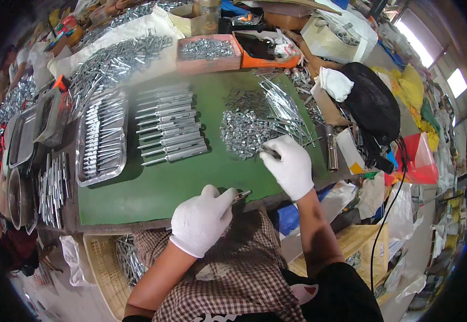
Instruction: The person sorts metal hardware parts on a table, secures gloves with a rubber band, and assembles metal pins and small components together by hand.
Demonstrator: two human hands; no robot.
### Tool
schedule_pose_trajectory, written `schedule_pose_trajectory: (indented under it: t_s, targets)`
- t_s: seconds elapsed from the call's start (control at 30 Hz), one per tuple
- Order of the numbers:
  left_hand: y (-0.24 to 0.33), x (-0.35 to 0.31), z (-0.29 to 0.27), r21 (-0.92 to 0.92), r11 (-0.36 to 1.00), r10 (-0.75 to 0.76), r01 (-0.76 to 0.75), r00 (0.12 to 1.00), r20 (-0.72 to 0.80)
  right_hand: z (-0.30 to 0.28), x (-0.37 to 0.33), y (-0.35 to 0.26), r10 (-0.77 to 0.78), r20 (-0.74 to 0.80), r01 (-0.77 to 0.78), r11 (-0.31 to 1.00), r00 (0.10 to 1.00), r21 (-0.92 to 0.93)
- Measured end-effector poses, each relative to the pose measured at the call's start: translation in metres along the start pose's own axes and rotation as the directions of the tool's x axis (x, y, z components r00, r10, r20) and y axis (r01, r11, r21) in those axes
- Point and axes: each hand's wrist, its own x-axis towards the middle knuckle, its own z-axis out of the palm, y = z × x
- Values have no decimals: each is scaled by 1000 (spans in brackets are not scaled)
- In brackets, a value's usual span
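Both my hands wear white knit gloves. At the near edge of the green mat [233, 180], my left hand [201, 219] is closed around a slim metal part [242, 197]; its silvery end sticks out past the fingertips, and the glove hides most of it. My right hand [291, 167] pinches a small dark metal piece [270, 153] beside a heap of small shiny metal fittings [244, 134]. Behind that heap lie dark small pins [247, 100] and a bundle of long thin rods [286, 107]. Cylindrical metal assemblies with rods [171, 131] lie in a row at the mat's left.
Left of the mat is a metal tray [123, 161] of rod parts. Along the back stand a pink box [210, 63] of small parts and an orange box [292, 60]. A black bag [370, 102] sits at right, and a yellow crate [95, 252] below the table.
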Motion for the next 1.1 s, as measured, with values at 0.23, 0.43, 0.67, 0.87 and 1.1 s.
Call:
schedule_pose_trajectory:
  t_s: [0.23,0.43,0.67,0.87,1.1]
  targets:
    - [-1,1,-1,-11,1000,2,-2,1000,6,5,5,-21,-17,83,20,999,996,-35]
    - [-1,1,-2,-30,999,14,-13,1000,14,2,4,-27,-51,179,85,979,983,-187]
    - [-2,0,-2,-28,1000,0,1,999,38,-10,-29,-16,-153,267,167,985,952,-32]
    - [-3,-1,0,-34,999,15,-14,1000,20,-19,-41,-41,-119,250,40,953,961,299]
    - [-3,-1,1,-13,1000,9,-8,999,35,-4,-42,-40,-267,253,194,941,930,279]
